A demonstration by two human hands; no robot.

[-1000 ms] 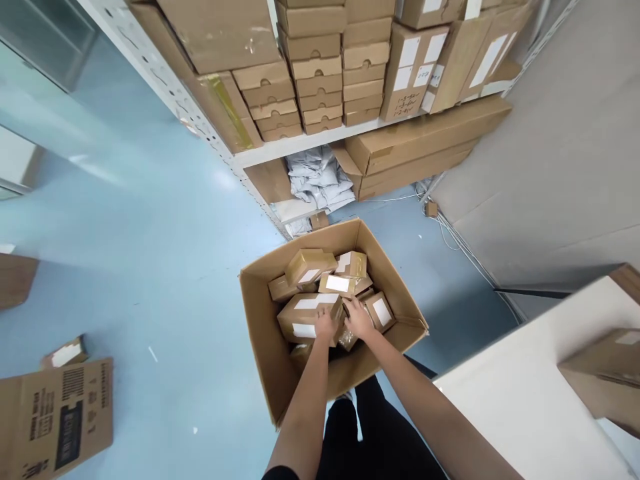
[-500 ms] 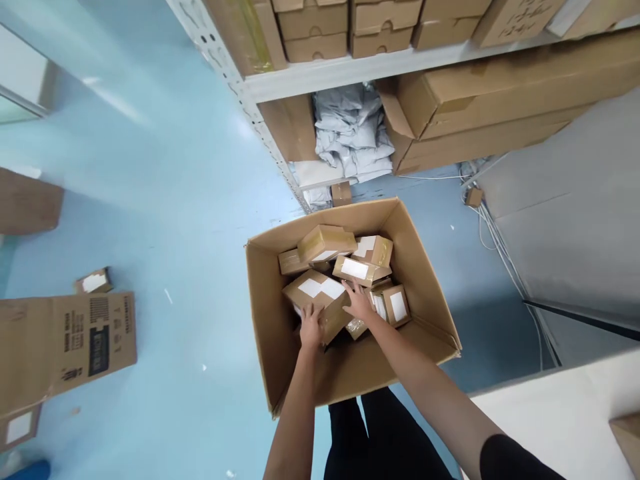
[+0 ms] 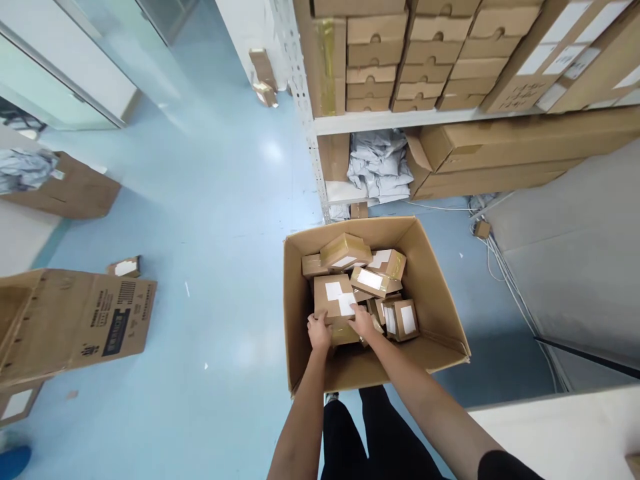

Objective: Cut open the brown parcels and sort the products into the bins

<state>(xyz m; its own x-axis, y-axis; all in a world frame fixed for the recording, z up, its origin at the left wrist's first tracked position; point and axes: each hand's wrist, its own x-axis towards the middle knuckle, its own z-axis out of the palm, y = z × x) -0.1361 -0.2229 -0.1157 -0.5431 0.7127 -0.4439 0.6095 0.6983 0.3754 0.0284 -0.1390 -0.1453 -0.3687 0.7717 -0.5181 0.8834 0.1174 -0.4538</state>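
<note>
A large open carton (image 3: 306, 360) stands on the floor in front of my legs, with several small taped cardboard boxes inside. My left hand (image 3: 319, 330) grips the near left edge of a brown cardboard box (image 3: 327, 303) with white labels on top. On the near right edge of that same box lies my right hand (image 3: 361, 321), its fingers curled on the cardboard. Beyond it rests another taped box (image 3: 346, 251). To the right sit a box with a white label (image 3: 369, 280) and a smaller labelled box (image 3: 407, 319).
A metal shelf (image 3: 380, 122) with stacked boxes and grey plastic bags (image 3: 380, 163) stands behind the carton. Cables (image 3: 515, 287) run along the right wall. On the left are a printed carton (image 3: 90, 320), a small box (image 3: 125, 267) and another carton (image 3: 75, 190).
The labelled box has turned straighter between my hands. My right hand has come in from its right side to its near right edge. The camera view has shifted left and upward.
</note>
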